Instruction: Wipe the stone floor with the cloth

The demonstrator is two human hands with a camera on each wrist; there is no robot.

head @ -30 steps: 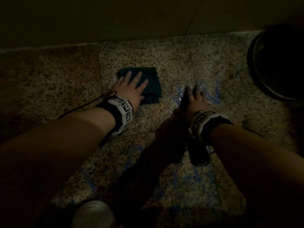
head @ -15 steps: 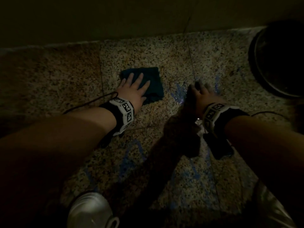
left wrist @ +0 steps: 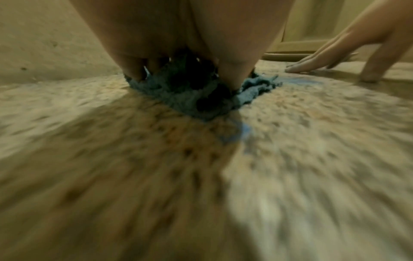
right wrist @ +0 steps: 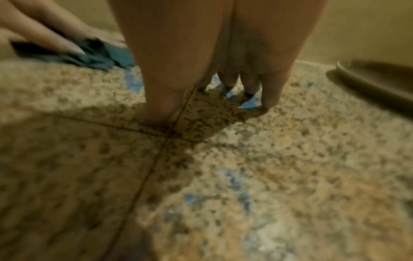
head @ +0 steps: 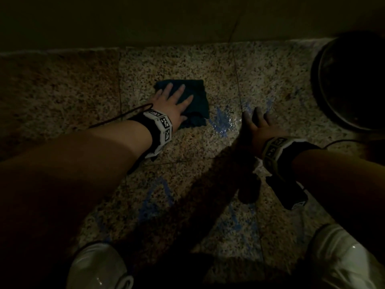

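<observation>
Fingers spread flat, my left hand (head: 174,105) presses the dark teal cloth (head: 195,101) onto the speckled granite floor (head: 208,153) while my right hand (head: 260,128) rests open beside it.

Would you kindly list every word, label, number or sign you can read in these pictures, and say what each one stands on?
No readable words or numbers appear in any view.
White wristband on the left hand: black-and-white square code markers, patterns only, no letters.
Wristband on the right hand: similar markers, too dark to read.
Blue streaks on the speckled stone floor: smears, not writing.
Dark teal cloth: no label visible.
</observation>
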